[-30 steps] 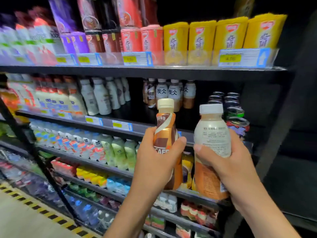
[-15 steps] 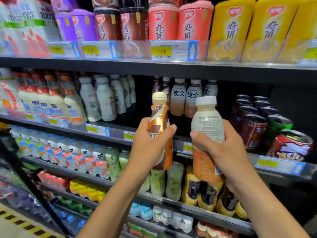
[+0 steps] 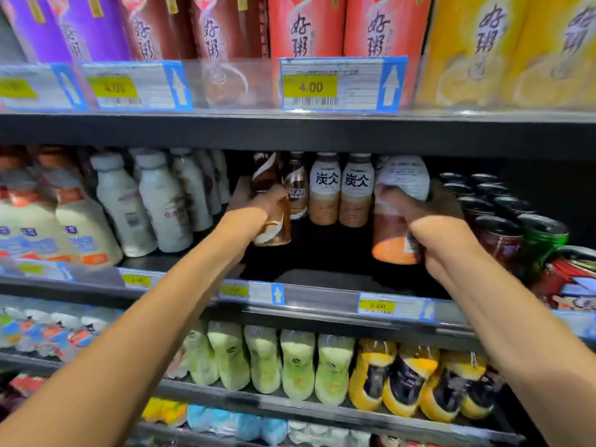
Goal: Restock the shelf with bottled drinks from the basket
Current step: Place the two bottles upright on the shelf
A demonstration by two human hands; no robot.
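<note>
My left hand (image 3: 258,208) grips a slim brown-and-white coffee bottle (image 3: 272,227) and holds it inside the middle shelf (image 3: 309,295), just left of a matching bottle (image 3: 296,185) standing at the back. My right hand (image 3: 429,217) grips a wider bottle with a white label and orange-brown drink (image 3: 398,217), held inside the same shelf to the right of two white-labelled bottles (image 3: 342,188). Both held bottles hang above the dark shelf floor. The basket is out of view.
White milk bottles (image 3: 161,201) stand left of my left hand. Dark cans (image 3: 496,233) and a green can (image 3: 541,240) crowd the right. The upper shelf edge (image 3: 290,130) hangs low overhead. Price tags (image 3: 390,306) line the front rail. Green and yellow bottles fill the shelf below.
Both hands have pushed forward and up from in front of the shelf into the middle shelf opening, carrying their bottles. The view has moved closer.
</note>
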